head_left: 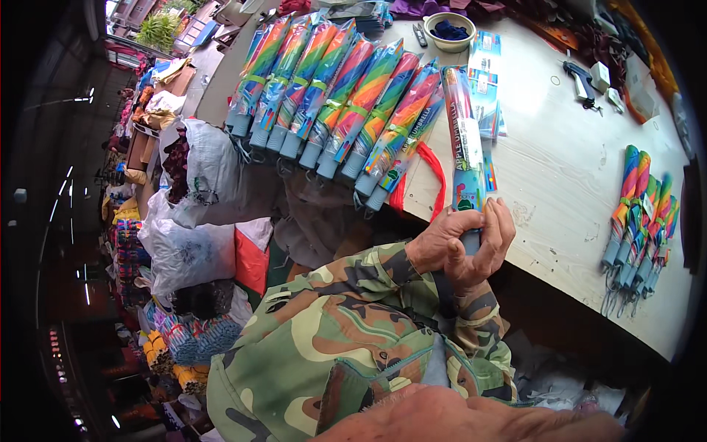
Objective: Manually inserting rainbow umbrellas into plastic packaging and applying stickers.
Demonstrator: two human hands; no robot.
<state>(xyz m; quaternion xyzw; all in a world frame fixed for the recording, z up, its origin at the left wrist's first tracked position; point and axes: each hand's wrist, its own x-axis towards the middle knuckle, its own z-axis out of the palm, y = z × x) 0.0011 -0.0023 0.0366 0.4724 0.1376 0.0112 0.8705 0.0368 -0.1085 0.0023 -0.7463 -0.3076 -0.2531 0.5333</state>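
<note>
A folded umbrella [464,132] in a clear printed sleeve lies at the table's near edge, its grey handle toward me. My left hand [436,239] closes on the handle end from the left. On the other side, my right hand [490,247] has its fingers curled over the same handle, thumb against it. Part of the handle is hidden by the fingers. To the left, a row of sleeved rainbow umbrellas [353,110] lies side by side, grey handles at the table edge. A red ribbon [440,177] hangs between that row and the held umbrella.
Flat printed sleeves [486,88] lie beyond the held umbrella. A bowl of dark cloth [451,33] stands at the back, a tagging gun [579,82] at the back right. Unsleeved umbrellas [639,221] lie at the right. White sacks [190,239] fill the left.
</note>
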